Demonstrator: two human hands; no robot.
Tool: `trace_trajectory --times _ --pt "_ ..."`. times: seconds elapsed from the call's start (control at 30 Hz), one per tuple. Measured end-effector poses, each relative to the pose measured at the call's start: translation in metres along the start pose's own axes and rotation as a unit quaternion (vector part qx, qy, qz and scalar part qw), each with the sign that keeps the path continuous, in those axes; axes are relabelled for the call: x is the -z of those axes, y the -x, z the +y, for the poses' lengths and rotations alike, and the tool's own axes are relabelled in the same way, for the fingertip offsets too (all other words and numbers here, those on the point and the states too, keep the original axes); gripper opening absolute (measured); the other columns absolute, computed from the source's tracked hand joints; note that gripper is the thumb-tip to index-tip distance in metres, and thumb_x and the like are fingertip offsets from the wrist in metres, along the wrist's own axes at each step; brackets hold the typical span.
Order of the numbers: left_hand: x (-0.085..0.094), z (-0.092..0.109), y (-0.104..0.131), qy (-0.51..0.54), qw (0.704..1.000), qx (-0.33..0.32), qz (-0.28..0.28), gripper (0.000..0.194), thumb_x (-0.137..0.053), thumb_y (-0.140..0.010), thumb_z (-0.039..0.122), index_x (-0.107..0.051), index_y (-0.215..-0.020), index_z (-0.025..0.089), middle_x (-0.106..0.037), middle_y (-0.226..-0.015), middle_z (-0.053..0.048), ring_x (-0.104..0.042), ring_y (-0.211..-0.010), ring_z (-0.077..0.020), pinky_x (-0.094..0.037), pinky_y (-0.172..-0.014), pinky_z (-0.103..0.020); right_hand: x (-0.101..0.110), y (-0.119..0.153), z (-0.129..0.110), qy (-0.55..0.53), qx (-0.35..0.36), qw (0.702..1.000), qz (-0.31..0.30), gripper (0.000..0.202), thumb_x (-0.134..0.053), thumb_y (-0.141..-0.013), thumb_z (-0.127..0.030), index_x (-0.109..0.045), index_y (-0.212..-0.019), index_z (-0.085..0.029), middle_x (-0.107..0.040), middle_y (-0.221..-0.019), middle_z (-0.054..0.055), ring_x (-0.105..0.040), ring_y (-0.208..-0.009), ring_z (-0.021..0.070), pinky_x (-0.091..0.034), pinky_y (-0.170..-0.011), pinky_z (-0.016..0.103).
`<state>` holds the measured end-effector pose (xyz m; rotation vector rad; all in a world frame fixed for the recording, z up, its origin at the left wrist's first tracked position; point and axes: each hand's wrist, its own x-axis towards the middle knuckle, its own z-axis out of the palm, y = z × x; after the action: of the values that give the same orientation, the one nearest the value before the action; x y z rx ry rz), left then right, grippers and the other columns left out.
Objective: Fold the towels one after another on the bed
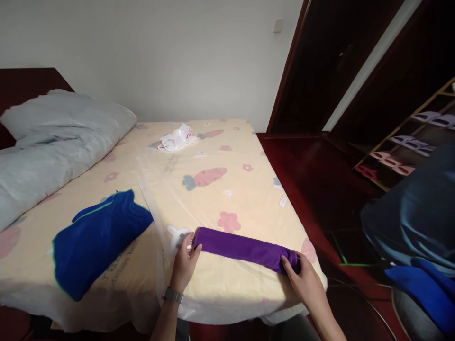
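Purple cloth (238, 247): folded strip, on bed (259, 199) near front edge
Left hand (185, 260): fingers pinching its left end
Right hand (302, 276): fingers pinching its curled right end
Blue cloth (101, 241): left, same bed

Clock read from purple cloth (236, 246). Bed (258, 201) open toward 12, only flat prints. Left hand (185, 263) blocks cloth's 9 o'clock end, right hand (304, 277) its 3. Gap beyond left hand, then blue cloth (103, 241) at 9. Bulky quilt (67, 130) bars 10; plastic bag (177, 138), 11.
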<state>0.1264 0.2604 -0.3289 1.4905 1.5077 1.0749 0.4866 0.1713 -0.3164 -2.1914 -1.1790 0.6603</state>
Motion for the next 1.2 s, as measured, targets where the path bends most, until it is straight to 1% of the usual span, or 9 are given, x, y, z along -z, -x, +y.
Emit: trace_trajectory --times 0.13,0.3,0.47,0.57,0.7,0.83,0.97,1.1,1.2 --pt "-0.005 0.0 0.0 -0.071 0.996 -0.046 -0.011 0.044 -0.053 -0.094 0.036 -0.049 -0.135 0.019 -0.057 -0.139 -0.016 -0.057 -0.128 -0.028 -0.051 -0.104 -0.045 0.002 -0.002 -0.008 0.027 -0.054 0.998 -0.023 0.063 -0.047 -0.078 -0.079 -0.053 -0.113 -0.027 -0.072 -0.101 0.011 -0.069 -0.092 0.034 -0.05 -0.077 0.042" --pt "0.0 0.018 0.008 -0.21 0.964 -0.149 -0.071 0.073 -0.049 -0.088 0.012 -0.028 -0.155 0.033 -0.044 -0.151 -0.009 -0.041 -0.141 -0.0277 -0.041 -0.113 -0.048 0.007 0.003 -0.008 0.019 -0.064 0.995 -0.068 0.051 -0.054 -0.074 -0.079 -0.055 -0.085 -0.03 -0.068 -0.072 0.003 -0.067 -0.076 0.0306 -0.046 -0.069 0.038" --pt "-0.005 0.014 0.008 -0.307 0.937 -0.165 -0.029 0.053 -0.043 -0.094 0.015 -0.05 -0.144 0.031 -0.058 -0.127 -0.01 -0.056 -0.12 -0.0269 -0.05 -0.102 -0.045 0.012 0.012 -0.012 -0.094 -0.047 0.987 -0.119 0.037 -0.063 -0.075 -0.062 -0.058 -0.076 -0.026 -0.065 -0.072 0.0 -0.06 -0.075 0.0237 -0.043 -0.075 0.036" --pt "-0.013 0.01 0.007 -0.359 0.919 -0.161 0.001 0.051 -0.042 -0.096 0.017 -0.048 -0.145 0.029 -0.06 -0.125 -0.011 -0.058 -0.113 -0.0281 -0.05 -0.098 -0.044 0.015 0.024 -0.02 -0.257 -0.077 0.946 -0.183 0.029 -0.074 -0.067 -0.047 -0.057 -0.072 -0.023 -0.061 -0.066 -0.004 -0.057 -0.07 0.0187 -0.045 -0.073 0.032" --pt "-0.021 0.013 0.005 -0.4 0.905 -0.142 0.039 0.048 -0.038 -0.099 0.02 -0.045 -0.146 0.023 -0.06 -0.129 -0.014 -0.059 -0.11 -0.0311 -0.05 -0.092 -0.044 0.012 0.052 -0.033 -0.357 -0.101 0.903 -0.216 0.03 -0.075 -0.063 -0.031 -0.064 -0.09 -0.023 -0.069 -0.084 -0.005 -0.064 -0.085 0.0164 -0.049 -0.082 0.028" --pt "-0.021 0.015 0.007 -0.363 0.917 -0.148 0.069 0.044 -0.035 -0.101 0.025 -0.043 -0.144 0.016 -0.06 -0.129 -0.016 -0.06 -0.113 -0.0307 -0.049 -0.093 -0.043 0.017 0.081 -0.041 -0.398 -0.193 0.857 -0.264 0.014 -0.07 -0.069 -0.031 -0.066 -0.077 -0.021 -0.065 -0.062 -0.005 -0.06 -0.057 0.0122 -0.048 -0.055 0.022" --pt "-0.012 0.013 0.012 -0.361 0.916 -0.149 0.092 0.043 -0.039 -0.1 0.032 -0.047 -0.136 0.011 -0.062 -0.126 -0.02 -0.059 -0.113 -0.033 -0.049 -0.093 -0.046 0.066 0.089 -0.05 -0.457 -0.228 0.829 -0.227 0.024 -0.071 -0.073 -0.04 -0.063 -0.075 -0.017 -0.06 -0.059 -0.001 -0.052 -0.047 0.0078 -0.043 -0.046 0.018" --pt "-0.003 0.008 0.015 -0.364 0.916 -0.144 0.091 0.04 -0.04 -0.098 0.033 -0.054 -0.129 0.011 -0.064 -0.12 -0.02 -0.06 -0.11 -0.0331 -0.049 -0.091 -0.045 0.158 0.078 -0.058 -0.533 -0.175 0.82 -0.114 0.022 -0.064 -0.08 -0.039 -0.059 -0.08 -0.018 -0.059 -0.068 0.0 -0.048 -0.052 0.0073 -0.046 -0.049 0.019" --pt "0.001 0.005 0.016 -0.363 0.918 -0.149 0.063 0.036 -0.04 -0.096 0.03 -0.059 -0.122 0.013 -0.066 -0.116 -0.017 -0.062 -0.105 -0.0315 -0.049 -0.089 -0.042 0.234 0.073 -0.054 -0.564 -0.137 0.814 0.035 0.016 -0.055 -0.084 -0.029 -0.061 -0.088 -0.015 -0.063 -0.078 0.006 -0.05 -0.056 0.0087 -0.044 -0.046 0.02"
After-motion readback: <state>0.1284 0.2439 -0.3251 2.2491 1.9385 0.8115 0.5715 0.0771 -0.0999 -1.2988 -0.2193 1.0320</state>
